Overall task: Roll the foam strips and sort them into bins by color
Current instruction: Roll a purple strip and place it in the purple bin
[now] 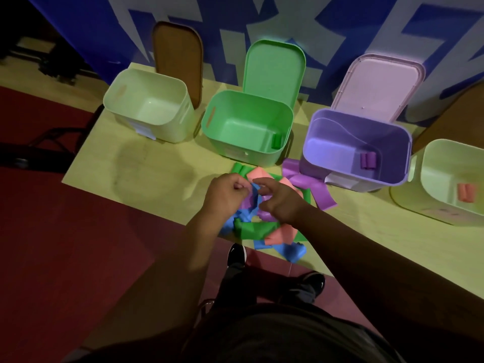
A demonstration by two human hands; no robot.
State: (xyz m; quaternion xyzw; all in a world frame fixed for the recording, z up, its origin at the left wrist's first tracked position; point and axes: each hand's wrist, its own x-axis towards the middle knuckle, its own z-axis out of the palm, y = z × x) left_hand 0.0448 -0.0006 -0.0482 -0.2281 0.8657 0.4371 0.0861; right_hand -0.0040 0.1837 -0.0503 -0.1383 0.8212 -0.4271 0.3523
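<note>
Left hand pinches blue strip over pile.

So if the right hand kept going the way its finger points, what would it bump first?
Most likely the blue strip right at its fingertip, then the left hand, whose curled fingers seem to pinch it. The right hand points leftward over the pile, though depth is unclear.

yellow table | on it: four open bins | foam strips heaped near edge
</note>
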